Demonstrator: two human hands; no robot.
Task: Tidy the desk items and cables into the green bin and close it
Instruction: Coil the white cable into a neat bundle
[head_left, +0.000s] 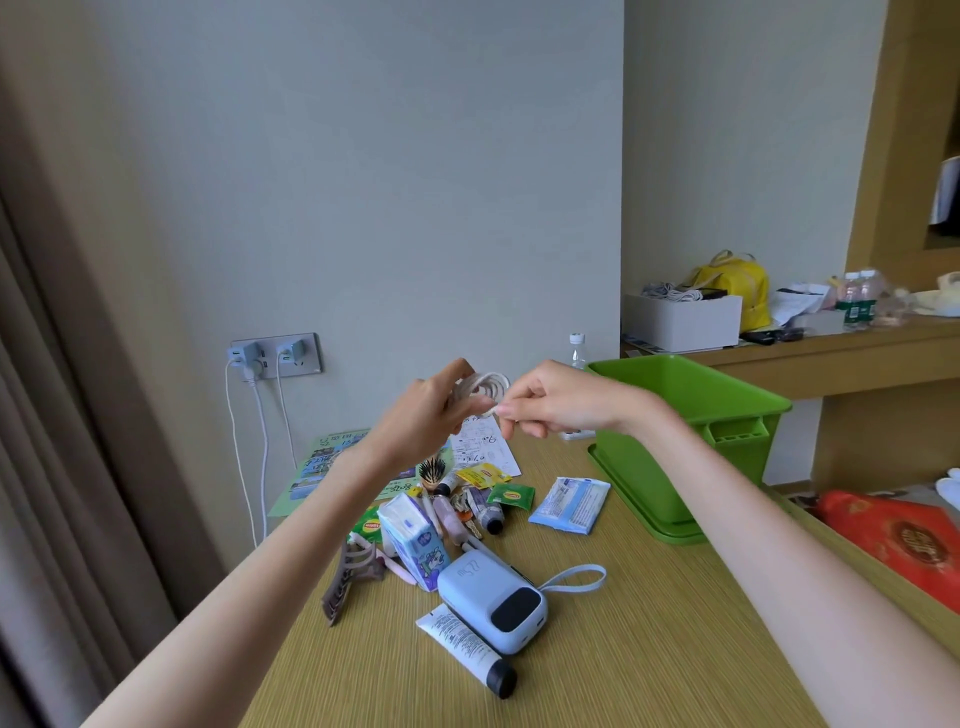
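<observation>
Overhead, both hands (426, 410) (545, 402) hold coiled cable (483, 387) beside green bin (691, 415).

I am working in what is looking like a hotel room or bedroom. A heavy brown pleated curtain (78, 415) is hanging at the left, and a grey wall socket plate (307, 347) is carrying two plug-in chargers (244, 353) beside the light wood-grain desk (649, 623). Yellow paper tea sachets (483, 474) and a white black-capped toiletry tube (462, 644) are lying on it. Behind, a yellow fabric bag (737, 286) and clear plastic water bottles (860, 301) are sitting on a built-in wooden ledge (831, 358).
</observation>
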